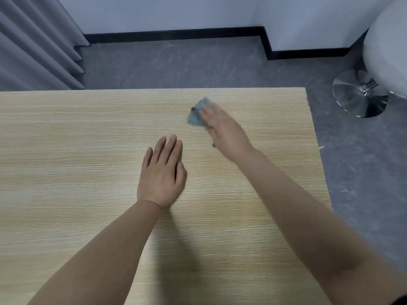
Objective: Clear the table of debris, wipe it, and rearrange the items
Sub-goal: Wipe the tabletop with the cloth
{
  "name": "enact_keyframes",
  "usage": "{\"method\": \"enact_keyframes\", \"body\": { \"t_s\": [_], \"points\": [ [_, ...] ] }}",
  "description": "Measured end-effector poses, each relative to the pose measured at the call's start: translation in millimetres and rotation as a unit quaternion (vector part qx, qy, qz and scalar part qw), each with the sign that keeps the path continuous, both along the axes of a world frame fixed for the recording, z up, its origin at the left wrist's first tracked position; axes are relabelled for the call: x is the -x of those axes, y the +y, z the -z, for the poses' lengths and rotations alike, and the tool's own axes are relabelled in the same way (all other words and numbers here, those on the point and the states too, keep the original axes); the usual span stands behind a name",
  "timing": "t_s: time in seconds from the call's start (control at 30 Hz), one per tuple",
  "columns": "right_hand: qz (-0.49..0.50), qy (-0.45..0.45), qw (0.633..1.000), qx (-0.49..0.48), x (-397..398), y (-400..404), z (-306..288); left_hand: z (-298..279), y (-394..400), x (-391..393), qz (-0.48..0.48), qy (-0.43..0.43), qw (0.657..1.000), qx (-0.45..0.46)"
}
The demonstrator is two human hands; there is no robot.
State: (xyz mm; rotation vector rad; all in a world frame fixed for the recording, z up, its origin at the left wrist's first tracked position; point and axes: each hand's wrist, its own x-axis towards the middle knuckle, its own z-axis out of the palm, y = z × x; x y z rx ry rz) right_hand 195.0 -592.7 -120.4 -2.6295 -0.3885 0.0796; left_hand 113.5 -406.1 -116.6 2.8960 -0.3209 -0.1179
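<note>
A light wooden table (pixel 77 150) fills most of the head view. My right hand (pixel 222 128) lies flat on a small grey-blue cloth (pixel 197 113) and presses it onto the tabletop near the far right corner; the hand is motion-blurred. The cloth sticks out past my fingertips to the left and far side. My left hand (pixel 163 172) rests palm down on the wood near the middle, fingers straight and together, holding nothing.
A tiny dark speck (pixel 213 145) lies on the table beside my right wrist. A white swivel chair (pixel 383 51) with a chrome round base (pixel 359 93) stands on the grey floor at the right. Grey curtains (pixel 37 45) hang at the far left.
</note>
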Motion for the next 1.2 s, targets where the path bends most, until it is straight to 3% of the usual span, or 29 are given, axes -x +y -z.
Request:
{"method": "enact_keyframes", "body": {
  "t_s": [0.07,0.1,0.23,0.3,0.37,0.5,0.6,0.7,0.83,1.03,1.2],
  "points": [
    [-0.09,0.012,0.996,-0.004,9.9,-12.0,-2.5,0.2,0.4,0.0,0.001,-0.001,1.0,0.0],
    [-0.084,0.012,0.996,-0.005,7.1,-23.1,-3.2,0.2,0.4,0.0,0.0,0.001,1.0,-0.001],
    [0.159,0.014,0.987,-0.005,-18.0,-64.1,0.6,0.7,0.5,0.4,-0.005,0.004,1.0,0.004],
    [0.22,0.009,0.975,-0.001,-18.3,-63.3,-2.0,0.5,0.4,0.3,-0.007,0.006,1.0,0.006],
    [0.204,0.005,0.979,-0.002,-3.1,-48.0,-6.1,0.0,0.2,0.4,-0.006,0.009,1.0,0.013],
    [0.059,0.016,0.998,0.026,53.6,-10.4,-4.7,0.3,0.8,1.0,-0.006,0.007,1.0,0.015],
    [0.007,0.023,1.0,0.008,64.0,-11.7,-6.3,0.5,0.3,0.1,-0.006,0.006,1.0,0.025],
    [0.019,0.023,0.999,0.02,51.9,-13.8,-10.5,-0.7,3.6,0.6,-0.002,0.009,0.999,0.043],
    [0.123,0.023,0.992,0.0,27.5,2.6,-6.0,-6.6,19.4,-5.5,0.014,0.04,0.99,0.137],
    [0.249,-0.009,0.968,0.037,-7.9,36.1,4.4,-10.5,86.6,-18.9,0.01,0.045,0.999,0.004],
    [0.275,0.007,0.961,0.035,-39.2,54.9,2.2,-4.2,106.7,-18.0,0.033,0.054,0.998,-0.012]
  ]
}}
